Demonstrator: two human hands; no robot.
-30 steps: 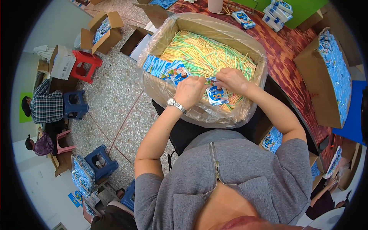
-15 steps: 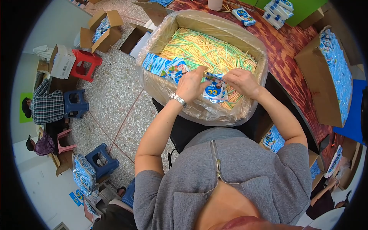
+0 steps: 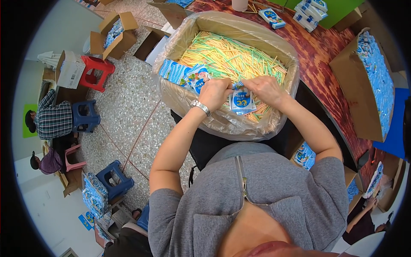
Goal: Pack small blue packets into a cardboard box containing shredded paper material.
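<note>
A blue and white printed packet [image 3: 242, 103] hangs between my hands, its top edge crumpled. My left hand [image 3: 214, 95] is closed on the top left of that packet, a metal-banded watch [image 3: 200, 107] on its wrist. The top right corner is pinched in the fingers of my right hand [image 3: 269, 91]. Both hands are over the near side of a plastic-lined cardboard box [image 3: 280, 49] full of thin yellow and green sticks [image 3: 227, 53]. More flat packets [image 3: 173, 72] lie overlapped at the box's left side, partly covered by my left hand.
Right of the box, a red-patterned table [image 3: 306, 55] bears a large carton [image 3: 353, 94] of blue packets. Small packs [image 3: 310, 16] are stacked at the back. Stools, such as a red one [image 3: 95, 73], and open cartons stand on the speckled floor. Other people sit at the far left and lower right.
My hands have come closer together at the packet's top edge. My left fingers, spread before, have closed on it, and the top now looks crumpled.
</note>
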